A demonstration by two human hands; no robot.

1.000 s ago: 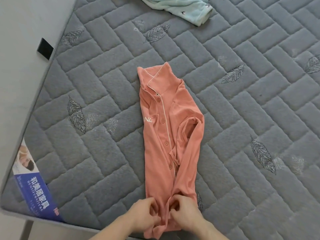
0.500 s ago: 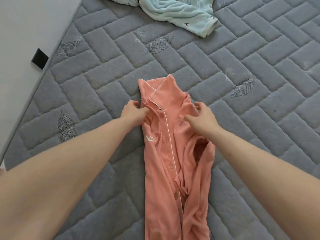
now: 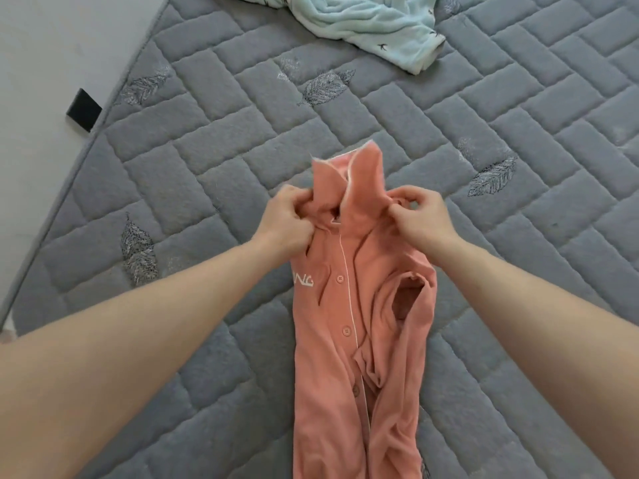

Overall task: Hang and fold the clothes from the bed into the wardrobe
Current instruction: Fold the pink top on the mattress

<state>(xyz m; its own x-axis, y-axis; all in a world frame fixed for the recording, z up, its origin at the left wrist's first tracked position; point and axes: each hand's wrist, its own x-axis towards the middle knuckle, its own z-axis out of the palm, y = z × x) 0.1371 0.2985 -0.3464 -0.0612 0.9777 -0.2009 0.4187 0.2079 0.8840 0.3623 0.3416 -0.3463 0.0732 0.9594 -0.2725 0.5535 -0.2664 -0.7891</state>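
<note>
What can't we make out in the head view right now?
- Pink shirt: hem cut off by the bottom edge.
- White chest lettering: start hidden by a fold.
- Left hand and right hand: fingertips buried in the shoulder fabric.
- Mint garment: cut off by the top edge.
- Wardrobe: not in view.

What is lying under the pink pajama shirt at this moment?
The pink pajama shirt lies on the grey quilted mattress, with both hands lifting its collar end. Whether anything else sits under the shirt cannot be seen; the fabric covers that area.
</note>
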